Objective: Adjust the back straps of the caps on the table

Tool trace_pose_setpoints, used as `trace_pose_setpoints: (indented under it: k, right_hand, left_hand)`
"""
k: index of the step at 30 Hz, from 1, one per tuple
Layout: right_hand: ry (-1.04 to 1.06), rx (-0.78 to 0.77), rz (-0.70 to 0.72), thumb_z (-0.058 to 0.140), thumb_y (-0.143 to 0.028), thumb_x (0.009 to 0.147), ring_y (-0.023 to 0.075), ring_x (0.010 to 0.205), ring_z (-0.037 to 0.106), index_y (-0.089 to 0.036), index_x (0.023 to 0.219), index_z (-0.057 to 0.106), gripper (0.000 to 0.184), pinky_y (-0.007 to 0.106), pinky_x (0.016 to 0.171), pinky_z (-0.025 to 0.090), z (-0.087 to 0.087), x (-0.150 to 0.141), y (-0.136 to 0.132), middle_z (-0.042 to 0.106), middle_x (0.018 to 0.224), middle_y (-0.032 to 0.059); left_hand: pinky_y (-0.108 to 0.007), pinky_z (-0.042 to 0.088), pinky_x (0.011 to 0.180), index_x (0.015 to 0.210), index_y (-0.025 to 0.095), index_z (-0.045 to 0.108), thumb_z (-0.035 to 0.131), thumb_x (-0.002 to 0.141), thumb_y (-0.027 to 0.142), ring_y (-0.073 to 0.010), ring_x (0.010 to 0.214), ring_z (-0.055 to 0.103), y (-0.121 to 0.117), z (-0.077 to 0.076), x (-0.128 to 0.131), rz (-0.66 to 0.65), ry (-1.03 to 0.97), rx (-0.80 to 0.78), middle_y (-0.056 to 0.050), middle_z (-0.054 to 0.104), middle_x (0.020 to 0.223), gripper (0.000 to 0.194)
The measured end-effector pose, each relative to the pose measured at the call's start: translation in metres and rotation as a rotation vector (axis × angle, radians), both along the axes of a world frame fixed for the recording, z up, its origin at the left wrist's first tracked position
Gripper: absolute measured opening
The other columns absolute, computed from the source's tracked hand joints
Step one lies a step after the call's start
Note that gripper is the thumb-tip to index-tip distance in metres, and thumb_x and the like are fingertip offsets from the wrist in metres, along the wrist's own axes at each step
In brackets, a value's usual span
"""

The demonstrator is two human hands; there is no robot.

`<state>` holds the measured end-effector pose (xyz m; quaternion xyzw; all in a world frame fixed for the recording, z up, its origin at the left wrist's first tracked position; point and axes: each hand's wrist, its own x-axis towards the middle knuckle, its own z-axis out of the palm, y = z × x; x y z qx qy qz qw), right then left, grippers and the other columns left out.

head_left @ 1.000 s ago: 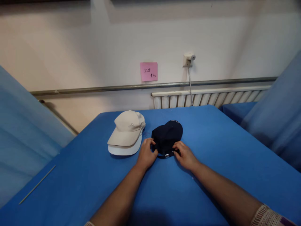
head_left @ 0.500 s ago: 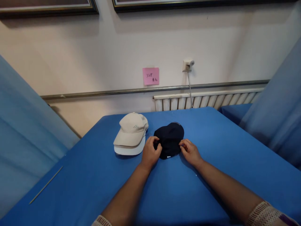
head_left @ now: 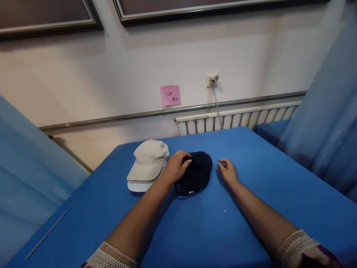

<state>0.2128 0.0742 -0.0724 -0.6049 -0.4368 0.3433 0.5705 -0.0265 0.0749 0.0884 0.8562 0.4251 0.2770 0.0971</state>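
A dark navy cap (head_left: 197, 173) lies on the blue-covered table, its brim toward the front with a small pale mark on it. My left hand (head_left: 176, 165) has thumb and fingers closed on the upper left part of this cap. To the right of it, my right hand (head_left: 228, 171) is apart from the cap, fingers a little spread and holding nothing. Just left of my left hand stands a beige cap (head_left: 147, 156) with a small logo, stacked on a white cap (head_left: 136, 186) that shows mostly by its brim.
A thin stick (head_left: 46, 235) lies near the left edge of the blue table (head_left: 200, 230). Blue curtains (head_left: 30, 175) hang at both sides. Behind the table are a radiator (head_left: 237, 118), a metal rail (head_left: 125, 116), and a plugged-in cord (head_left: 216, 104).
My right hand has let go of the navy cap and moved away to the right. My left hand has shifted to the cap's upper left, and the cap has turned slightly. The view has tilted.
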Motion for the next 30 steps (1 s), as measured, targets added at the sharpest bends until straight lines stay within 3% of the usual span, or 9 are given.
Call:
trace_pose_setpoints:
  k: [5,10,13,16,19,24,27,30]
  right_hand:
    - [0.241,-0.114,0.152,0.057,-0.042,0.084,0.0167,0.063,0.066,-0.016,0.103,0.060,0.032,0.027,0.050,0.050,0.015,0.011,-0.005,0.069,0.101,0.0137]
    - [0.474,-0.381,0.500,0.061,-0.055,0.084,0.0081,0.047,0.057,-0.015,0.102,0.060,0.044,0.019,0.038,0.041,0.035,0.028,-0.021,0.070,0.104,0.0149]
    - [0.378,-0.485,0.696,0.068,-0.051,0.079,0.0041,0.038,0.045,-0.013,0.099,0.062,0.042,0.016,0.033,0.031,0.048,0.037,-0.027,0.073,0.085,0.0104]
    - [0.382,-0.503,0.872,0.074,-0.041,0.075,0.0025,0.038,0.042,-0.013,0.097,0.064,0.036,0.014,0.034,0.029,0.056,0.043,-0.030,0.073,0.079,0.0070]
    - [0.371,-0.464,0.859,0.076,-0.038,0.074,0.0032,0.043,0.049,-0.015,0.095,0.064,0.034,0.013,0.037,0.034,0.056,0.046,-0.031,0.073,0.083,0.0064]
    - [0.056,-0.545,0.819,0.070,-0.048,0.077,0.0079,0.041,0.055,-0.013,0.076,0.062,0.036,0.016,0.034,0.035,0.047,0.042,-0.032,0.070,0.066,0.0067]
    - [-0.020,-0.599,0.858,0.066,-0.054,0.079,0.0130,0.044,0.062,-0.013,0.078,0.062,0.041,0.018,0.034,0.036,0.048,0.038,-0.035,0.071,0.067,0.0103]
    - [0.031,-0.616,0.915,0.065,-0.057,0.079,0.0180,0.053,0.069,-0.015,0.092,0.059,0.045,0.018,0.036,0.039,0.053,0.033,-0.042,0.074,0.076,0.0124]
  left_hand:
    - [-0.035,0.050,0.085,0.098,0.021,0.065,0.057,0.085,0.024,-0.0190,0.089,0.063,-0.005,0.048,0.007,-0.115,-0.010,-0.033,-0.004,0.066,0.095,0.016]
    - [-0.035,0.049,0.090,0.099,0.021,0.065,0.056,0.086,0.030,-0.0187,0.094,0.062,-0.009,0.067,0.009,-0.199,0.000,-0.075,-0.003,0.067,0.101,0.018]
    - [-0.035,0.048,0.093,0.102,0.021,0.064,0.054,0.088,0.032,-0.0193,0.099,0.061,-0.005,0.067,0.005,-0.200,-0.011,-0.054,-0.004,0.066,0.104,0.021]
    - [-0.036,0.047,0.094,0.102,0.022,0.064,0.052,0.089,0.029,-0.0197,0.100,0.060,0.003,0.060,0.000,-0.189,0.035,-0.013,-0.005,0.065,0.105,0.019]
    - [-0.037,0.047,0.092,0.099,0.023,0.066,0.051,0.087,0.021,-0.0205,0.098,0.059,0.013,0.042,-0.008,-0.151,0.166,0.050,-0.005,0.065,0.102,0.019]
    - [-0.031,0.049,0.079,0.100,0.023,0.065,0.050,0.080,0.012,-0.0178,0.084,0.061,0.021,0.017,-0.026,-0.091,0.283,0.018,-0.005,0.062,0.096,0.027]
    - [-0.029,0.049,0.077,0.101,0.022,0.065,0.051,0.080,0.014,-0.0172,0.084,0.061,0.018,0.022,-0.033,-0.113,0.279,-0.046,-0.004,0.064,0.095,0.027]
    - [-0.028,0.049,0.076,0.101,0.022,0.066,0.051,0.079,0.015,-0.0167,0.083,0.061,0.014,0.035,-0.033,-0.142,0.288,-0.100,-0.004,0.065,0.095,0.027]
